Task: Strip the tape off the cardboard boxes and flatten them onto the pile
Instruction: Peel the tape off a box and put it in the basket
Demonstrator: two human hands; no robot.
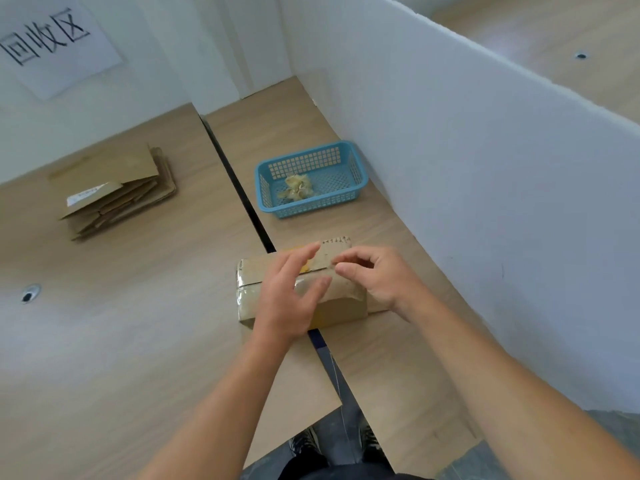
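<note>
The cardboard box [343, 310] straddles the dark gap [239, 188] in your worktop [138, 306]. Its long axis runs left to right, with the right end angled slightly away from you. Glossy clear tape [244, 289] bands its matt brown top. Your left grip [291, 299] lies spread flat on the box; your right grip [377, 275] pinches at the tape. A white partition [450, 168] stands close on the right, and bare wood runs left to the flattened pile [114, 192].

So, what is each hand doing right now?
Left hand: open, pressing flat on the box.
Right hand: fingers curled over the box; whether it grips anything cannot be told.
</note>
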